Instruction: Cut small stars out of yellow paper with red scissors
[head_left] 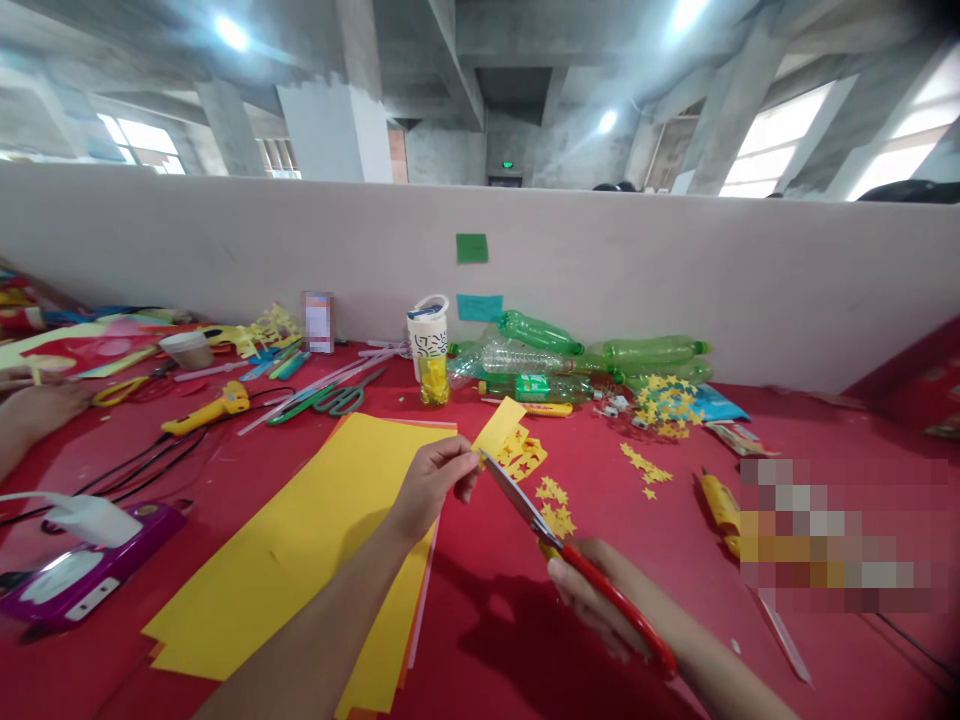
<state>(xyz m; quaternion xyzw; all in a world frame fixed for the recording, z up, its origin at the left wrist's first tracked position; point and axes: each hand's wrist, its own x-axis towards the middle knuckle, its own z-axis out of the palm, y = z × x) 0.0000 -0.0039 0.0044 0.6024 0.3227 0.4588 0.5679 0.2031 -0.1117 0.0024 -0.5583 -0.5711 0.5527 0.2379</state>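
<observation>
My left hand (pixel 433 482) pinches a small piece of yellow paper (pixel 498 426) between thumb and fingers. In my right hand (pixel 600 590) are red-handled scissors (pixel 523 505), their blade tips touching or very near the paper by my left fingertips. I cannot tell how far the blades are apart. Beyond them lies a yellow scrap with star-shaped holes (pixel 531 458). Small yellow paper stars (pixel 556 510) lie just past the scissors. Under my left forearm is a stack of yellow sheets (pixel 300 520), with orange edges showing beneath.
Green plastic bottles (pixel 540 335) lie along the white partition (pixel 360 235), near a white cup (pixel 427 330). More stars (pixel 667 405) sit at right. Glue guns (pixel 206 408) lie on both sides. A purple power strip (pixel 112 570) is at left. Another person's hand (pixel 49 405) is at far left.
</observation>
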